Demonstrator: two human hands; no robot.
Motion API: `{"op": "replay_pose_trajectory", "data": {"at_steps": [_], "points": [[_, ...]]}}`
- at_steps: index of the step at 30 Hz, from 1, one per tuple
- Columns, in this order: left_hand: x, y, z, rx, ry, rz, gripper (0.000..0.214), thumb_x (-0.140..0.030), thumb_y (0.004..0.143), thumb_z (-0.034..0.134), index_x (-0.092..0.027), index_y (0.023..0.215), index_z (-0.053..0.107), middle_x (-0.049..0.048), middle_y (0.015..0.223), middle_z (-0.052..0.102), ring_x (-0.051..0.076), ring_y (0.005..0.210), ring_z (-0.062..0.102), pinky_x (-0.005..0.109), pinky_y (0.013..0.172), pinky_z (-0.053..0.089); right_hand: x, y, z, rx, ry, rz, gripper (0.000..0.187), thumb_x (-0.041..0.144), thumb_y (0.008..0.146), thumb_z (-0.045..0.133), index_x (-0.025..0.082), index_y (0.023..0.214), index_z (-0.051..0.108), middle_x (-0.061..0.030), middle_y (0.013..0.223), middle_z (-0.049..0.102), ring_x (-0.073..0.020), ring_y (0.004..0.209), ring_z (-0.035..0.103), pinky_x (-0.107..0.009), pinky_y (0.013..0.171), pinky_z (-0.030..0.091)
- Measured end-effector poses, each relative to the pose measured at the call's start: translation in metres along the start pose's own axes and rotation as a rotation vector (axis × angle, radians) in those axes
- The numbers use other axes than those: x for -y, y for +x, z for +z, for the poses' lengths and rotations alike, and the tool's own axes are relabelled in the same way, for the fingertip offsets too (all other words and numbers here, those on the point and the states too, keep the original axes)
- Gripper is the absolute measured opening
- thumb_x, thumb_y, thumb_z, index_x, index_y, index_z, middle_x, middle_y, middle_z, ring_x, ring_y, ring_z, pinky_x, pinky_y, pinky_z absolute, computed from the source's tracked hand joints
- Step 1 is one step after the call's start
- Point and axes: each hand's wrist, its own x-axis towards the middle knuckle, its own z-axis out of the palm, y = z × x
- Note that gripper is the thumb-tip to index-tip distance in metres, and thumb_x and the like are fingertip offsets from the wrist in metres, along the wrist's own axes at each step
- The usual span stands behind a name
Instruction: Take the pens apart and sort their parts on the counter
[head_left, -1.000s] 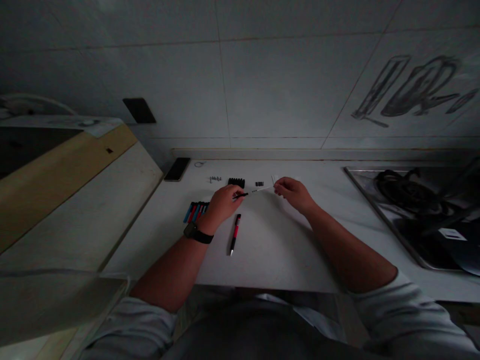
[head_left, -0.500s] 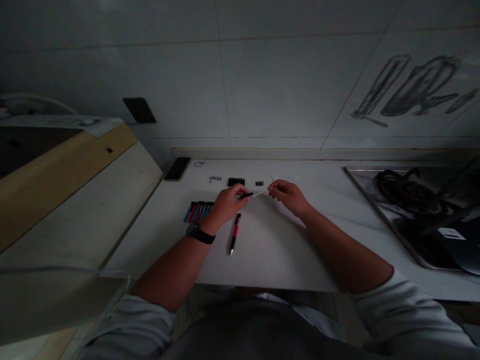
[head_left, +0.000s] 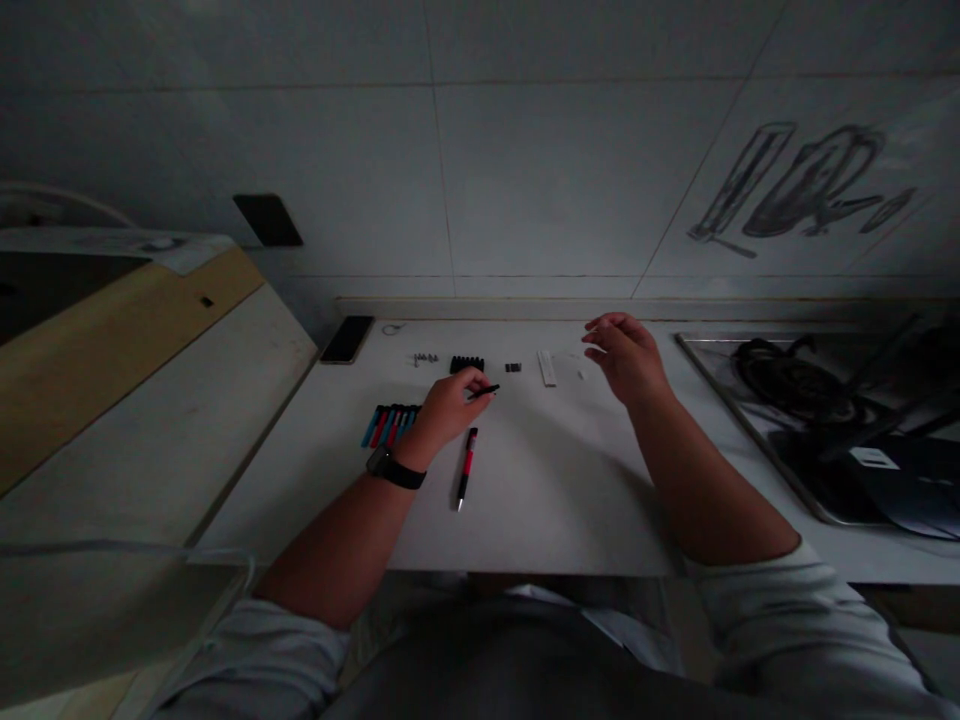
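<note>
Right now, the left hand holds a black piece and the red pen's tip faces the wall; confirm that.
Wrong direction: the head view shows the red pen with its tip toward the person. The left hand does hold a black piece.

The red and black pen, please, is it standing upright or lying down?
Lying down: the pen rests lengthwise on the white counter, silver tip toward the person.

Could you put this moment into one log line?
left hand: grip on black piece | right hand: above countertop, contents unclear | red pen: lying on countertop | phone: back left
</note>
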Motion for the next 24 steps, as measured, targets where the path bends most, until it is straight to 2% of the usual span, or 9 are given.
{"op": "replay_pose_trajectory", "data": {"at_steps": [2,4,7,9,12,14,16,19,24], "points": [[0.0,0.0,0.0,0.003,0.012,0.001,0.014,-0.023,0.088,0.074,-0.023,0.101,0.068,0.0016,0.095,0.075,0.018,0.091,0.072,0.032,0.086,0.056,0.002,0.01,-0.008,-0.03,-0.03,-0.001,0.029,0.054,0.088,0.065,0.027,0.099,0.059,-0.0056,0.108,0.071,-0.0197,0.095,0.07,-0.03,0.073,0.056],[0.001,0.0,0.0,0.007,0.021,0.004,0.014,-0.023,0.088,0.074,-0.023,0.101,0.068,0.0017,0.096,0.076,0.018,0.091,0.072,0.032,0.085,0.056,-0.001,0.021,-0.01,-0.003,-0.085,0.035,0.031,0.053,0.086,0.068,0.025,0.098,0.062,-0.0069,0.103,0.073,-0.0189,0.087,0.069,-0.028,0.069,0.055],[0.001,-0.001,0.0,0.012,0.032,0.011,0.015,-0.023,0.088,0.075,-0.023,0.101,0.068,0.0015,0.095,0.076,0.018,0.091,0.072,0.032,0.085,0.056,-0.013,0.038,-0.002,0.073,-0.244,0.081,0.027,0.048,0.085,0.069,0.022,0.093,0.065,-0.0069,0.092,0.074,-0.0167,0.074,0.068,-0.027,0.061,0.052],[0.0,-0.001,0.0,0.021,0.039,0.013,0.015,-0.022,0.088,0.075,-0.023,0.101,0.068,0.0015,0.095,0.076,0.018,0.09,0.072,0.032,0.085,0.056,-0.022,0.049,0.006,0.156,-0.437,0.103,0.021,0.041,0.087,0.067,0.02,0.091,0.068,-0.0063,0.085,0.075,-0.0163,0.069,0.067,-0.027,0.061,0.052],[-0.001,-0.001,0.0,0.037,0.048,0.009,0.015,-0.021,0.087,0.076,-0.023,0.1,0.068,0.0013,0.093,0.076,0.018,0.089,0.072,0.032,0.083,0.056,-0.032,0.064,0.021,0.247,-0.846,0.047,0.015,0.033,0.089,0.066,0.021,0.09,0.075,-0.0063,0.083,0.077,-0.0191,0.079,0.071,-0.031,0.076,0.056],[-0.002,-0.001,-0.001,0.045,0.05,0.009,0.014,-0.021,0.087,0.076,-0.022,0.099,0.068,0.0013,0.093,0.076,0.018,0.089,0.072,0.032,0.083,0.055,-0.037,0.072,0.03,0.281,-1.099,0.008,0.017,0.032,0.09,0.066,0.02,0.094,0.078,-0.009,0.093,0.078,-0.0228,0.094,0.072,-0.034,0.088,0.055],[-0.003,-0.001,-0.001,0.049,0.051,0.008,0.014,-0.021,0.087,0.076,-0.022,0.098,0.068,0.0013,0.092,0.076,0.018,0.088,0.072,0.032,0.082,0.055,-0.041,0.077,0.038,0.321,-1.274,0.039,0.023,0.034,0.092,0.064,0.02,0.103,0.079,-0.0124,0.107,0.078,-0.0263,0.107,0.071,-0.036,0.096,0.053],[-0.003,-0.001,-0.001,0.053,0.058,0.003,0.013,-0.021,0.087,0.076,-0.022,0.097,0.068,0.0011,0.091,0.075,0.018,0.087,0.072,0.032,0.083,0.055,-0.047,0.082,0.048,0.356,-1.394,0.146,0.032,0.035,0.094,0.062,0.016,0.115,0.078,-0.0175,0.121,0.075,-0.0296,0.117,0.069,-0.038,0.098,0.053],[-0.002,-0.001,0.0,0.063,0.042,0.009,0.013,-0.021,0.087,0.076,-0.023,0.098,0.068,0.0009,0.091,0.075,0.018,0.087,0.071,0.032,0.081,0.054,-0.055,0.089,0.055,0.383,-1.431,0.23,0.034,0.032,0.093,0.065,0.01,0.115,0.078,-0.0235,0.12,0.074,-0.0323,0.115,0.07,-0.039,0.096,0.055]]}}
